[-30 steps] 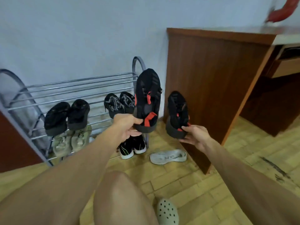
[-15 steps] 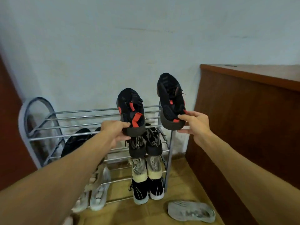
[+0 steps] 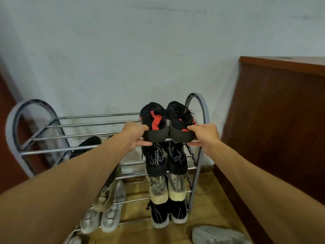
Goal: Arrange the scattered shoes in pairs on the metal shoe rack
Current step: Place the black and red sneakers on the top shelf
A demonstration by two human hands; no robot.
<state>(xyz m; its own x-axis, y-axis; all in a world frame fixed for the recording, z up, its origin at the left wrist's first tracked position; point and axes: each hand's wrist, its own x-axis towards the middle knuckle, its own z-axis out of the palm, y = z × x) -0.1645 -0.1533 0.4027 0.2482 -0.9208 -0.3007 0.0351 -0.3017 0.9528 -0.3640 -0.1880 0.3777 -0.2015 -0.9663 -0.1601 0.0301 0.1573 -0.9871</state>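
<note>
A grey shoe [image 3: 218,235] was seen lying on the floor [image 3: 207,196] at near right. Lower tiers of the metal shoe rack [image 3: 197,155] were filled with paired shoes. The left hand [image 3: 135,136] was clamped on the heel of the left black-and-red sneaker [image 3: 153,122]; the right hand [image 3: 204,134] was clamped on the right black-and-red sneaker [image 3: 179,120]. Both sneakers were held side by side, touching, at the top tier's right end. A wooden desk [image 3: 281,120] stood right, the wall [image 3: 123,50] behind.
</note>
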